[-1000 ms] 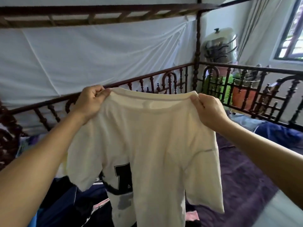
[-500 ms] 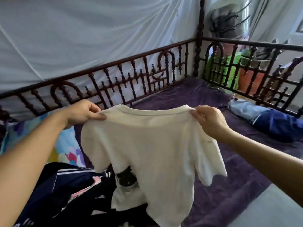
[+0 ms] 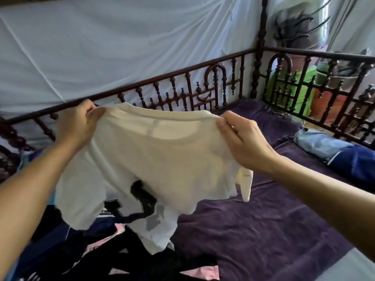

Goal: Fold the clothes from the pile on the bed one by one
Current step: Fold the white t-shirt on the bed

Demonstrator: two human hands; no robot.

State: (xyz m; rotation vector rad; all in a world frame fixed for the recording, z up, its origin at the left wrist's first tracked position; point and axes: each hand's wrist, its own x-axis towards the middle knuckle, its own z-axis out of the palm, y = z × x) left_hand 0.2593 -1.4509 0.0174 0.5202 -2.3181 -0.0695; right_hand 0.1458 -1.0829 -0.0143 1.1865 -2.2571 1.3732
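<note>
Two shoulder pinches, left hand [image 3: 79, 122] and right hand [image 3: 243, 142] with fingers [image 3: 222, 124] curled onto the cloth, hold the cream T-shirt [image 3: 162, 159] above the bed [image 3: 274, 230]. Its hem hangs into the dark clothes pile [image 3: 101, 250] and may snag or bunch when laid down.

Soft daylight is admitted from above and beyond the right hand [image 3: 245, 142], where the silvery reflective object [image 3: 316, 21] is washed out by glare. The thin cream cotton T-shirt [image 3: 162, 159] stretched between the hands is lit through from behind, so its collar band glows. The dark heap of clothes [image 3: 91, 256] below the left hand [image 3: 77, 122] is left in deep shadow. The shirt's lower hem is smeared by motion blur, and the dark turned-wood bed rail [image 3: 162, 77] is bowed by wide-angle distortion.
</note>
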